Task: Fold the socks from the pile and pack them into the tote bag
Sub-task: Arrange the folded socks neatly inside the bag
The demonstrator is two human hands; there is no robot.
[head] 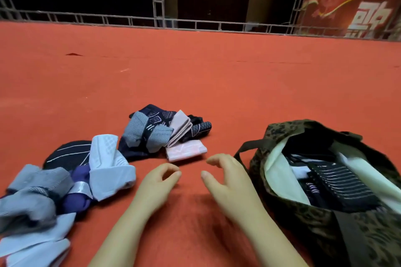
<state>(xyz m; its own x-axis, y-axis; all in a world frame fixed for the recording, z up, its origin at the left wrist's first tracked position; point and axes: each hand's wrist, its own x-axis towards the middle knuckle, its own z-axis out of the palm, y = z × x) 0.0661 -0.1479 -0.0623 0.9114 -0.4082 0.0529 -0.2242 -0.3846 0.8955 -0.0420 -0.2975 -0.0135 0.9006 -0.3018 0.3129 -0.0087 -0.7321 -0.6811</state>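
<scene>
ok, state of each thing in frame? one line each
tote bag: open, socks inside
striped dark sock: packed in the bag
pink socks: folded, on the red surface
sock pile: loose, unfolded
left hand: empty, fingers loosely curled
right hand: empty, fingers loosely curled

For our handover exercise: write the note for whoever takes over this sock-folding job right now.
Left hand and right hand: both empty, fingers loosely curled, above the red felt surface.
Camouflage fabric tote bag lies open on the right, with dark striped folded socks inside.
Folded pale pink socks lie just ahead of the hands, by a dark mixed pile.
Unfolded grey, blue and purple socks remain at the left.
Left: fold those, pack everything.
</scene>
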